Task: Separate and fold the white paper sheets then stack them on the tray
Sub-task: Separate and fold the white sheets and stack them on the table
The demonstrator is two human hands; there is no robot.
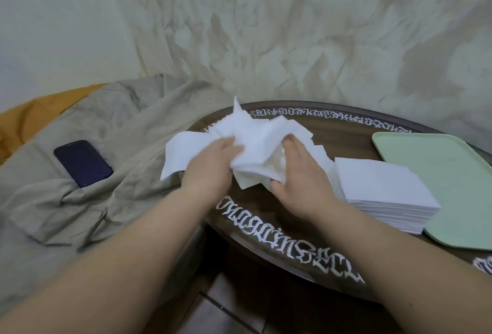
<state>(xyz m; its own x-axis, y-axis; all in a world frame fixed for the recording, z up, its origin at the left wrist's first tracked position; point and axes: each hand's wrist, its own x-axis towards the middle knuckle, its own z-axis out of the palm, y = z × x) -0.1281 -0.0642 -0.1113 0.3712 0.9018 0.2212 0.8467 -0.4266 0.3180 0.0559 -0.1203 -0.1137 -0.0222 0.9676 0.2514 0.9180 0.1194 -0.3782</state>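
A loose, crumpled bunch of white paper sheets (255,134) hangs above the left part of the round brown table (346,136). My left hand (210,166) grips its left side, and one sheet droops out past that hand. My right hand (298,179) grips the bunch's right side, thumb below and fingers on top. A neat, thick stack of flat white sheets (383,187) lies on the table just right of my right hand. The pale green tray (442,187) sits at the table's right edge, touching the stack, with nothing on it.
A dark blue phone (82,162) lies on rumpled beige cloth (93,200) left of the table. A wrinkled pale sheet hangs behind. White ornamental lettering (287,243) runs round the table's rim, and tiled floor shows below the near edge.
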